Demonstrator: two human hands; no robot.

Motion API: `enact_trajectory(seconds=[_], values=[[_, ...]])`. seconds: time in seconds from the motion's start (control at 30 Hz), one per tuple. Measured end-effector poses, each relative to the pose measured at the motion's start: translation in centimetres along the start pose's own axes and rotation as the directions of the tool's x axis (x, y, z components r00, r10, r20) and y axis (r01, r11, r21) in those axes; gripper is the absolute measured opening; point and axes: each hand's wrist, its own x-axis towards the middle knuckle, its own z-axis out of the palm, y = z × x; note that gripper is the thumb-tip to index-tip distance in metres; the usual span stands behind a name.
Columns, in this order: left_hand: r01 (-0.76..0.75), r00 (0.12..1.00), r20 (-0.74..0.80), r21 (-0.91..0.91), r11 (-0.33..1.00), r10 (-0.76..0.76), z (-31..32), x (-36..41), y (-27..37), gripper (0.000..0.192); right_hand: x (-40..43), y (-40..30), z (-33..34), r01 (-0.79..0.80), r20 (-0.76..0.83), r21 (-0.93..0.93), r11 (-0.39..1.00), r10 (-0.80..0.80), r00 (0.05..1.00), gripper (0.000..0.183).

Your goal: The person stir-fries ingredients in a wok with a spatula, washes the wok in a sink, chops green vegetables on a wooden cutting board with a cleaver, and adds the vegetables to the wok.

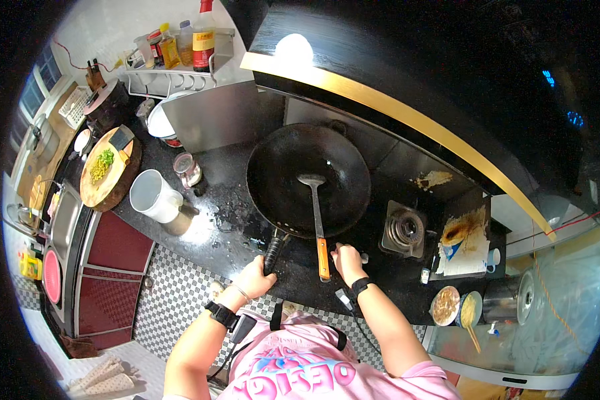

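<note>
A large black wok (285,170) sits over the stove, its dark ribbed handle (273,252) pointing towards me. My left hand (255,279) is closed around the end of that handle. Inside the wok rests a metal spatula (316,205), its wooden grip (323,257) sticking out over the near rim. Just right of the grip, my right hand (347,261) is low at the stove's front with curled fingers. A small pale knob-like part (364,258) shows beside it; whether the fingers hold anything is hidden.
To the left stand a white plastic jug (155,195), a glass jar (187,170) and a round chopping board (92,187) with chopped greens and a cleaver. A second burner (405,227) lies right, then two food bowls (445,305) and a metal pot (502,300). The range hood (380,107) overhangs the back.
</note>
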Motion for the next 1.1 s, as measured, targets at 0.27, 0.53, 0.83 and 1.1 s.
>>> enact_trajectory(seconds=[0.27, 0.53, 0.83, 1.1], values=[[0.062, 0.997, 0.040, -0.057, 0.996, -0.059, -0.2, 0.1, -0.7, 0.040, -0.2, 0.5, 0.2, 0.064, 0.010, -0.063, 0.996, -0.064, 0.998, 0.022], [0.082, 0.997, 0.002, -0.058, 0.995, -0.082, -0.9, -0.4, 1.0, 0.039, 0.0, 1.5, 0.5, 0.171, 0.044, -0.065, 0.983, -0.169, 0.985, 0.027], [0.082, 0.997, 0.000, -0.022, 0.996, -0.082, -0.4, 0.0, 0.7, 0.032, 0.0, 1.1, -0.6, 0.161, 0.117, -0.049, 0.986, -0.154, 0.981, 0.031], [0.118, 0.993, 0.033, -0.073, 0.990, -0.116, -0.5, -0.2, 1.2, 0.040, 0.3, 1.7, 0.5, 0.148, 0.108, -0.108, 0.983, -0.136, 0.985, 0.029]])
